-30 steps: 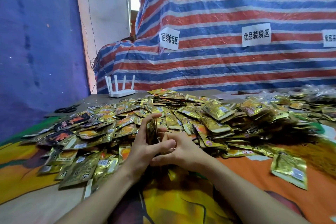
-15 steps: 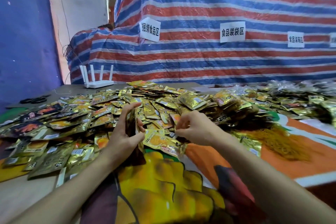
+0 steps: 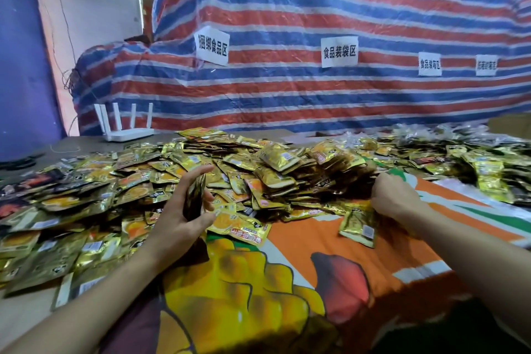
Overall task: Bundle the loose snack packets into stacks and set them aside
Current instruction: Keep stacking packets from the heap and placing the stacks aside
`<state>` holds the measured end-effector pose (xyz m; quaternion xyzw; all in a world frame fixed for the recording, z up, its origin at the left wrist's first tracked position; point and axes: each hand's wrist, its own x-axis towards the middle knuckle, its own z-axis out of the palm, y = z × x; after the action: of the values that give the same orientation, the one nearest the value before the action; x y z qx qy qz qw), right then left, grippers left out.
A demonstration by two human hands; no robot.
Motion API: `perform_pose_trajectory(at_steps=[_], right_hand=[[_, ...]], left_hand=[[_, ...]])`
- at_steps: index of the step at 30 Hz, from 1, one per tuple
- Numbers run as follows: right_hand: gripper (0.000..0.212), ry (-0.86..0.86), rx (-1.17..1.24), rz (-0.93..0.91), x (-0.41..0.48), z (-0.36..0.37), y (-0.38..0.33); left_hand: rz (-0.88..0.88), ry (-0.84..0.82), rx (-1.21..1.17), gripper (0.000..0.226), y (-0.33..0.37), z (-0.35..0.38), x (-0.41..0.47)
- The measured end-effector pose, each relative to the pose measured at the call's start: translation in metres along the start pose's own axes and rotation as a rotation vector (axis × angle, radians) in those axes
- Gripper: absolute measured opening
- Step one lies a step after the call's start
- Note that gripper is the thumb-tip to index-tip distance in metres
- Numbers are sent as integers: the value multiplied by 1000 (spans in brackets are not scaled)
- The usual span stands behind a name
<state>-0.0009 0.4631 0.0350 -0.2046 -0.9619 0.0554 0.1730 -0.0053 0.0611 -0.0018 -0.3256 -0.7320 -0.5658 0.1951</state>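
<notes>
Gripping a thin stack of packets on edge, the left hand has its thumb across the near face and its fingers stretched up the far face, so the stack stands almost upright. At three o'clock from it, well apart, the right hand lies knuckles-up at the near rim of the heap. Its fingers are curled down among the packets, and whether they pinch one cannot be told. A single gold packet lies flat just beside that hand, at its seven o'clock.

The heap of loose gold snack packets runs across the table from nine o'clock to three o'clock and rises highest at twelve o'clock, between the two hands. At six o'clock, under both forearms, a printed cloth in orange and yellow covers the table. A white router stands at eleven o'clock on the far edge. Behind everything hangs a red, white and blue striped tarp with white paper labels stuck on.
</notes>
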Motion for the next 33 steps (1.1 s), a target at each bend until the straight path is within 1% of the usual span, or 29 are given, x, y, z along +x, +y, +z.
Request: perform_pose_trajectory(at_steps=[5,7,8,10,12,14,17,20,22,23,24,25,26,28,30,31,33], right_hand=[[11,111,4,39,7,-14,0],[11,116,28,42,11,-20,-1],[13,94,53,50,13,-24,-2],[25,10,104,71,16,-33,-3],[35,-91,96,85,17,-39,-3],[30,-150,85,109,17,-42,-1],[19,-169,74,124,18,-42,2],[22,-129,57,114,17,-42,-1],[21,-41,24,60,13,-45,-13],[17,18,20,12,9,-46,-23],[12,63,62,-60,4,-47,-37],[10,70,160,-158,-2,-48,-53],[10,31,304,-274,-10,-47,-72],[7,-160,627,-446,-33,-42,-116],[7,-346,865,-498,-50,-29,-161],[8,-400,952,-499,-56,-20,-183],[7,-447,1096,-489,-64,-4,-221]], left_hand=[[-13,2,-24,72,0,0,1],[-16,7,-34,73,1,0,2],[-19,9,-40,73,1,0,2],[-23,7,-50,73,1,0,2],[-27,5,-58,72,2,0,2],[-28,3,-55,72,2,-1,2],[-37,7,-57,71,2,-1,2],[-48,4,-82,70,3,-1,2],[-58,9,-97,71,4,-1,3],[-64,21,-105,71,4,-1,3],[-73,43,-120,71,4,-1,4],[-90,73,-147,71,4,-2,5],[-118,107,-191,71,3,-3,7],[-205,165,-327,70,3,-6,10],[-306,188,-448,70,3,-11,11],[-363,191,-489,69,3,-13,11],[-476,212,-575,69,3,-16,11]])
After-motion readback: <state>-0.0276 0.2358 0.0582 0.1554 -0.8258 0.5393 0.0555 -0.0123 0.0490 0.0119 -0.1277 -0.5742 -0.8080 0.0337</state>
